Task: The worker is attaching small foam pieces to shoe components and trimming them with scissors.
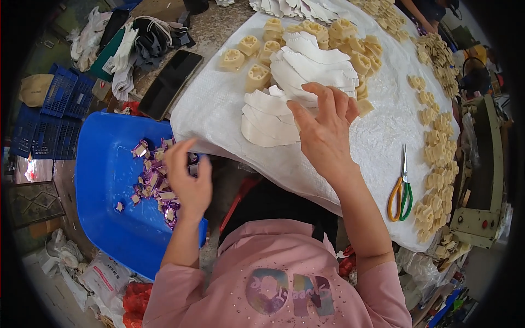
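Note:
My left hand (188, 183) hangs over the near rim of a blue plastic tub (101, 180), thumb and fingers apart, slightly smeared by motion. Inside the tub lies a heap of small pieces wrapped in shiny purple (156, 180). Over the table, my right hand (326, 128) has its thumb and index finger spread, and nothing shows between them. Just beneath it are overlapping white curved pieces with notched edges (314, 68); whether the fingertips touch them I cannot tell. Cream-coloured moulded blocks (257, 76) with hollowed tops stand around these white pieces.
A white cloth (219, 117) covers the table. Scissors with orange and green handles (403, 191) lie at the right, beside rows of cream pieces (437, 175). A black phone (170, 85) rests on the left. Blue crates (60, 104) stand far left. Another person's arm (418, 16) shows at the far right.

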{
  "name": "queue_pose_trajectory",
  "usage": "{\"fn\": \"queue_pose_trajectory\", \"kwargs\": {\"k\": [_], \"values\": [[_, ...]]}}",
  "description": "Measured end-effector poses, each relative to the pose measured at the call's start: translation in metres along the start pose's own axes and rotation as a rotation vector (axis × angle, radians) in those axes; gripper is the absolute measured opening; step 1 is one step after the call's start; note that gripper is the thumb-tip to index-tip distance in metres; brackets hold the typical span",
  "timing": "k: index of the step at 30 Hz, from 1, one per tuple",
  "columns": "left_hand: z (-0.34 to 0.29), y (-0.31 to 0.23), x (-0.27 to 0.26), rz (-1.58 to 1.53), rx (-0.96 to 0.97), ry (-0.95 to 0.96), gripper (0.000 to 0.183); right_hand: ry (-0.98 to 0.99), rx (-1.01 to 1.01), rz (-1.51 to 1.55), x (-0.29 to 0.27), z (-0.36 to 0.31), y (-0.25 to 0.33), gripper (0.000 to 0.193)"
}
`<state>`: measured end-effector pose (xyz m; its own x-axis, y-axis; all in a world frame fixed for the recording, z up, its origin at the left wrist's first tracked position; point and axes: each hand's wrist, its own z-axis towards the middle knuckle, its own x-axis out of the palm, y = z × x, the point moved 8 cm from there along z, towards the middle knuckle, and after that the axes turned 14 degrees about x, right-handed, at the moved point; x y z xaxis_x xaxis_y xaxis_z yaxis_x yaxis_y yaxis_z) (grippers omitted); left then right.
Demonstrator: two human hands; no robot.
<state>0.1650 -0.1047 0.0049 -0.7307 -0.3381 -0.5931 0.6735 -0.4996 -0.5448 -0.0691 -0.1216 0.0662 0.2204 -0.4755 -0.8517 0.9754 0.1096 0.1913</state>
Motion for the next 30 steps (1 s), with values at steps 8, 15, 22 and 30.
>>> {"fn": "queue_pose_trajectory", "kwargs": {"k": [8,15,22,30], "values": [[0.054,-0.048,0.081,-0.175,-0.009,0.219,0.061,-0.040,-0.040,0.004,0.013,0.009,0.005,0.018],[0.044,-0.036,0.084,-0.604,-0.294,0.112,0.058,-0.043,0.096,0.197,0.006,0.015,-0.011,0.025],[0.038,-0.034,0.077,-0.631,-0.275,0.124,0.052,-0.097,0.351,0.508,-0.003,0.033,-0.038,0.024],[0.022,-0.009,0.053,-1.217,-0.391,-0.105,0.038,-0.084,0.012,0.005,0.008,0.011,0.002,0.043]]}}
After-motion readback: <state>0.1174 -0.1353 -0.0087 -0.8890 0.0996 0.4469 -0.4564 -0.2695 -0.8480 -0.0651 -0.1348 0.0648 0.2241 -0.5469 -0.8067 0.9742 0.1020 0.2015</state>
